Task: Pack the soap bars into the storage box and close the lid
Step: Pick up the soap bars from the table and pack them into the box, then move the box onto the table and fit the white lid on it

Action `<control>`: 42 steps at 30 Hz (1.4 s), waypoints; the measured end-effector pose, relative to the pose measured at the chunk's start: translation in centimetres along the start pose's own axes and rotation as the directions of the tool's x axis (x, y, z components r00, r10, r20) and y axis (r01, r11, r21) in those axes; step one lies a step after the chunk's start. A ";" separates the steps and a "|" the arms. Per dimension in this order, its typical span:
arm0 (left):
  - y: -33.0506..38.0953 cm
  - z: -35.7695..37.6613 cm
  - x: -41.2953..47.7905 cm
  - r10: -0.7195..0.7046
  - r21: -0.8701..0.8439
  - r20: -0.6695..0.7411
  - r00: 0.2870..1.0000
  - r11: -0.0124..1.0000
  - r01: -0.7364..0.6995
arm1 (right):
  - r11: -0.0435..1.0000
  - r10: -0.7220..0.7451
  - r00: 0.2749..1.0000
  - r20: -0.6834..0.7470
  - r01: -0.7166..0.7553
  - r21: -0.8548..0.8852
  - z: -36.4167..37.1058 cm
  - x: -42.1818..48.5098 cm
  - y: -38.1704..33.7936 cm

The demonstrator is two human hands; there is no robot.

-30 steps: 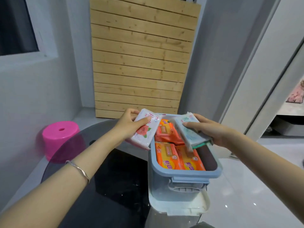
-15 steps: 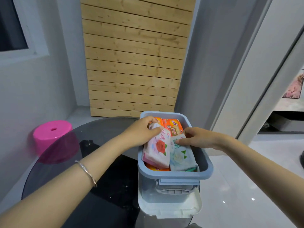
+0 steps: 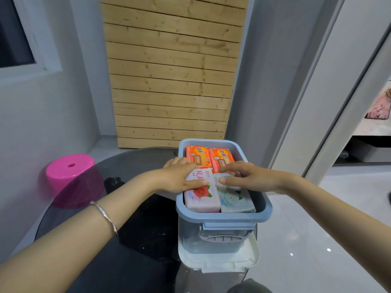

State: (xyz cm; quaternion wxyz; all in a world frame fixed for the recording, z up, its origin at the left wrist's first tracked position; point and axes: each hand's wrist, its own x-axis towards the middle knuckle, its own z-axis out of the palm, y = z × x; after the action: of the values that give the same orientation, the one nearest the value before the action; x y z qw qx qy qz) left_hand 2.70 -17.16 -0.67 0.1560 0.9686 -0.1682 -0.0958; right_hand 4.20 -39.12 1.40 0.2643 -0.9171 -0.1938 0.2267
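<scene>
A blue storage box (image 3: 222,217) stands on the dark round glass table (image 3: 127,240). Two orange soap bars (image 3: 209,156) lie side by side at its far end. At the near end lie a pink rose soap bar (image 3: 201,199) and a pale green soap bar (image 3: 234,200), flat and next to each other. My left hand (image 3: 179,176) rests on the pink bar, thumb and fingers pinching its far end. My right hand (image 3: 243,176) grips the far end of the green bar. The white lid (image 3: 220,259) hangs open off the box's near side.
A pink plastic stool (image 3: 69,172) stands on the floor left of the table. A wooden slat panel (image 3: 171,81) leans against the wall behind. White tiled floor (image 3: 317,240) lies to the right, with a doorway beyond.
Both hands have lowered the pink and green bars from above the rim into the box's near end, where they now lie flat. The camera has shifted slightly.
</scene>
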 end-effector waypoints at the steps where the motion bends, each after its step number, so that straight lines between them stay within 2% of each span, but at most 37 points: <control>1: 0.0 0.1 -0.1 0.003 -0.021 -0.006 1.000 1.000 -0.003 | 1.000 -0.022 1.000 -0.010 0.022 0.009 0.3 -0.2 0.1; 3: -0.1 0.1 -0.1 0.012 -0.076 -0.018 1.000 0.997 -0.013 | 0.993 -0.086 0.991 -0.102 0.076 -0.092 1.1 -0.4 0.3; 5: -0.2 -0.1 -0.2 0.015 -0.079 0.000 1.000 0.997 -0.015 | 0.966 -0.146 0.969 -0.197 0.097 -0.241 2.0 -0.4 0.8; 6: -0.2 -0.1 -0.2 0.016 -0.068 0.010 1.000 0.998 -0.016 | 0.961 -0.152 0.962 -0.226 0.090 -0.262 2.2 -0.4 1.0; 10: -0.2 0.6 -0.1 0.006 -0.063 -0.003 1.000 0.998 -0.006 | 0.969 -0.131 0.947 -0.294 0.060 -0.239 2.6 -0.8 1.3; 12: -0.3 1.4 -0.1 -0.002 -0.179 -0.103 0.995 0.984 -0.016 | 0.979 -0.156 0.915 -0.372 0.094 -0.180 2.6 -1.0 1.4; 13: -0.3 1.9 -0.1 -0.030 -0.285 -0.187 0.982 0.958 -0.025 | 0.990 -0.139 0.894 -0.426 0.115 -0.081 2.6 -1.2 1.4; 14: -0.2 2.3 -0.1 -0.093 -0.426 -0.263 0.960 0.904 -0.029 | 0.990 -0.078 0.877 -0.474 0.125 0.068 2.7 -1.4 1.5; 15: -0.2 2.5 -0.1 -0.191 -0.589 -0.295 0.936 0.808 -0.021 | 0.962 0.025 0.868 -0.497 0.114 0.248 2.8 -1.6 1.6; 16: -0.2 2.8 0.0 -0.289 -0.745 -0.256 0.922 0.667 0.002 | 0.893 0.149 0.871 -0.467 0.084 0.442 3.0 -1.7 1.7; 17: -0.3 3.1 0.1 -0.334 -0.861 -0.170 0.927 0.508 0.025 | 0.779 0.241 0.891 -0.384 0.058 0.624 3.2 -1.8 2.0; 19: -0.4 3.9 0.5 -0.278 -0.968 -0.024 0.960 0.247 0.047 | 0.445 0.263 0.955 -0.139 0.008 0.896 3.5 -1.6 2.8; 20: -0.4 4.2 0.7 -0.258 -0.988 -0.003 0.966 0.151 0.037 | 0.293 0.244 0.968 -0.049 -0.025 0.956 3.5 -1.5 2.9; 21: -0.3 4.4 1.0 -0.248 -0.997 -0.002 0.969 0.073 0.017 | 0.201 0.217 0.976 -0.007 -0.038 0.979 3.6 -1.4 2.9; 23: -0.2 4.6 1.4 -0.237 -0.998 -0.009 0.971 -0.053 -0.022 | 0.163 0.192 0.981 -0.006 -0.026 0.986 3.9 -0.9 3.2; 26: -0.4 4.5 1.4 -0.236 -0.984 0.013 0.972 -0.173 -0.029 | 0.141 0.183 0.982 -0.038 0.013 0.990 3.8 -0.5 2.9; 31: -2.0 4.3 0.5 -0.228 -0.964 0.020 0.973 -0.262 -0.041 | 0.212 0.121 0.984 -0.132 0.104 0.972 3.4 0.3 0.7; 33: -2.9 3.5 -0.2 -0.236 -0.960 0.015 0.972 -0.277 -0.053 | 0.204 0.096 0.983 -0.157 0.135 0.970 3.6 0.8 -0.7; 36: -4.6 2.1 -1.5 -0.270 -0.969 -0.014 0.963 -0.233 -0.079 | 0.185 0.045 0.984 -0.173 0.162 0.969 4.3 1.9 -2.5; 42: -10.1 -0.8 -4.6 -0.370 -0.984 -0.040 0.928 -0.144 -0.100 | 0.151 -0.007 0.993 -0.115 0.115 0.982 6.7 5.5 -7.1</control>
State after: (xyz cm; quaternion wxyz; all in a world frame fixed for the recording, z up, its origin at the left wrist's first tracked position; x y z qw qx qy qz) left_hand 1.59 -6.24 -2.68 0.8406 0.5311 0.0926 -0.0515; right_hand 3.62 -28.25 -1.30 0.8138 -0.5244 -0.0251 0.2491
